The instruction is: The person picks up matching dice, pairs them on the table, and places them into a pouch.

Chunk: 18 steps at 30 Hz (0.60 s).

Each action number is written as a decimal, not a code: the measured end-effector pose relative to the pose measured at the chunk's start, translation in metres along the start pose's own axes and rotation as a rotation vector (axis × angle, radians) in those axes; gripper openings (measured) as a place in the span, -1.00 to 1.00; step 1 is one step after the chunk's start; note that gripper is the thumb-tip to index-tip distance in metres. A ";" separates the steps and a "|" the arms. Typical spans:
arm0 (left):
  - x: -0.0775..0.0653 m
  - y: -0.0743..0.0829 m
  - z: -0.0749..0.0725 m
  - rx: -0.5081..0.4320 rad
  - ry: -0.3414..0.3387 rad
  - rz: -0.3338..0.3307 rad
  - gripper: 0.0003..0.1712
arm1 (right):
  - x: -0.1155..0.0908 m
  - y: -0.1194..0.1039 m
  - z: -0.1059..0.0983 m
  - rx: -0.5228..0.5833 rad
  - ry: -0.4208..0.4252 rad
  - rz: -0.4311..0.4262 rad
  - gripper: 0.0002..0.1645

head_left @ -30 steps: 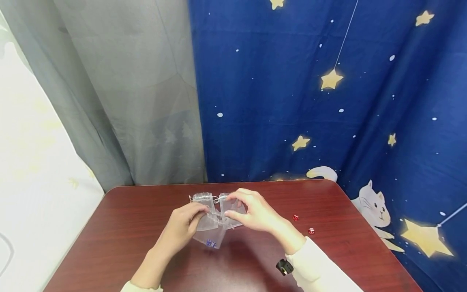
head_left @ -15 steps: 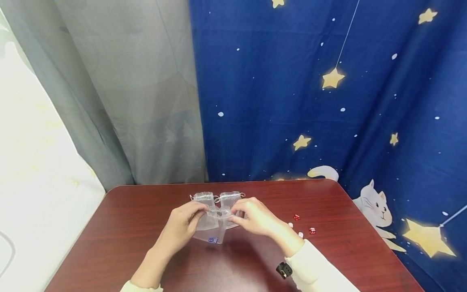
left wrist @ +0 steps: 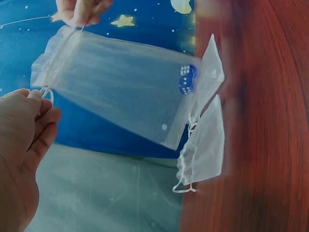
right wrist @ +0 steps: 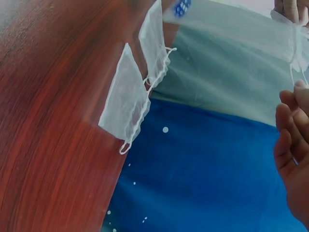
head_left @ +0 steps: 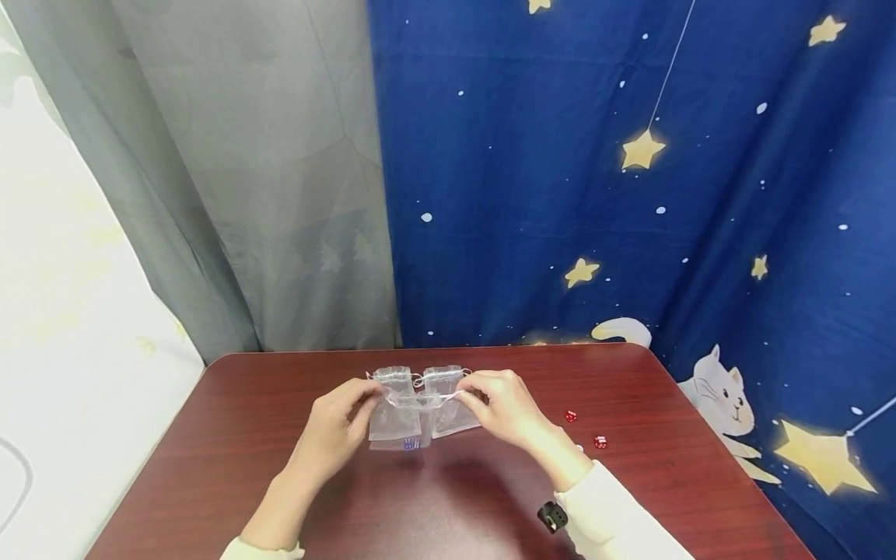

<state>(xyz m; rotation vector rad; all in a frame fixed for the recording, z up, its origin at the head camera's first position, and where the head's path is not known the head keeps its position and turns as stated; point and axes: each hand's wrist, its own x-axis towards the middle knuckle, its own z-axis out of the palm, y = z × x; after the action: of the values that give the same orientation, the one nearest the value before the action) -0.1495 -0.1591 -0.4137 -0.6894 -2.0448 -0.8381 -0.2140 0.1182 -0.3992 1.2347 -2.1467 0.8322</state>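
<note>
Left hand (head_left: 334,424) pinches left cord (left wrist: 50,94) of bag (left wrist: 120,79) | Right hand (head_left: 505,408) pinches right cord (head_left: 450,396) | Blue dice (left wrist: 188,79) inside bag | Red dice (head_left: 600,442) on desk (head_left: 217,459), right

Hands (head_left: 332,424) (head_left: 507,406) apart; two pinch grips.

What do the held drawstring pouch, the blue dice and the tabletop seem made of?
Drawstring pouch: sheer fabric, probably organza; fine, see-through mesh.
Blue dice: probably plastic, smooth; molded-looking faces, white pips.
Tabletop: wood or laminate, softly glossy; streaked grain, pale glare.
</note>
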 end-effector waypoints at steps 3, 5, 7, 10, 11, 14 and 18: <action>0.000 -0.002 -0.004 0.012 0.010 -0.012 -0.67 | -0.002 0.004 -0.002 -0.026 0.059 -0.011 -0.89; 0.000 -0.004 -0.007 0.024 0.021 -0.017 -0.67 | -0.004 0.006 -0.003 -0.038 0.080 0.000 -0.89; -0.001 -0.005 -0.009 0.037 0.033 -0.024 -0.66 | -0.005 0.007 -0.005 -0.051 0.091 0.016 -0.90; -0.003 -0.008 -0.014 0.071 0.056 -0.013 -0.62 | -0.007 0.009 -0.007 -0.066 0.095 0.041 -0.92; -0.004 -0.009 -0.016 0.080 0.062 -0.011 -0.61 | -0.008 0.009 -0.007 -0.070 0.096 0.046 -0.92; -0.007 -0.012 -0.022 0.113 0.078 -0.013 -0.60 | -0.009 0.011 -0.007 -0.083 0.105 0.053 -0.92; -0.011 -0.016 -0.030 0.127 0.067 -0.063 -0.65 | -0.010 0.012 -0.006 -0.094 0.114 0.051 -0.91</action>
<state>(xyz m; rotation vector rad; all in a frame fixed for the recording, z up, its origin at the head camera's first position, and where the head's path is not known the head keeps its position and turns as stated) -0.1413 -0.1934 -0.4140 -0.5231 -2.0486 -0.7494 -0.2196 0.1328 -0.4050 1.0644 -2.1081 0.7942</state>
